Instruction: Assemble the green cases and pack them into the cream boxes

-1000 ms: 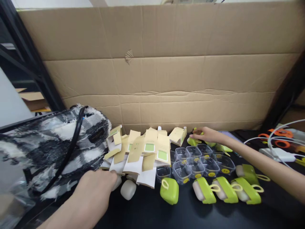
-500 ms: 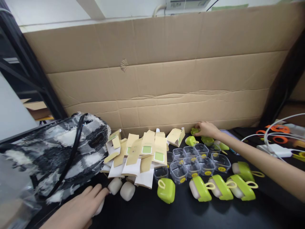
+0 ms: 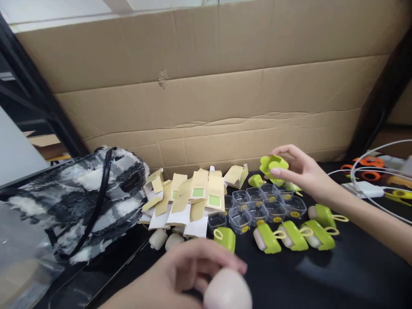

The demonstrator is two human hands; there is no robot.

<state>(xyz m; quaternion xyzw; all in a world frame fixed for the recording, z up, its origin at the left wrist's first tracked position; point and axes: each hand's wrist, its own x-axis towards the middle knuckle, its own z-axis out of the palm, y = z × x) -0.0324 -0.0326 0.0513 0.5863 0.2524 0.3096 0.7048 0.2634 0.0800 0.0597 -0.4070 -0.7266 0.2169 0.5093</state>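
Close to the camera, my left hand (image 3: pixel 186 270) is closed around a rounded off-white block (image 3: pixel 228 289). At the back right, my right hand (image 3: pixel 301 169) pinches a lime-green soft cover (image 3: pixel 273 166), raised above the table with its open side showing. Behind my left hand stands a closed green case (image 3: pixel 226 238) with a pale loop. Two more off-white blocks, one of them this rounded block (image 3: pixel 158 239), lie left of it. Below my right forearm, several green covers with pale loops sit around such blocks, among them this covered block (image 3: pixel 267 238).
Clear plastic cups (image 3: pixel 240 219) with yellow stickers stand in rows mid-table. Opened card boxes (image 3: pixel 197 189) are piled left of them. A black-and-white shaggy bag (image 3: pixel 119 201) lies at left. A cardboard wall (image 3: pixel 206 98) closes the back; cables and a white adapter (image 3: pixel 363 189) are at right.
My left hand has moved right and nearer the camera, carrying an off-white block. My right hand has lifted a green cover off the table at the back. The view has tilted down slightly.
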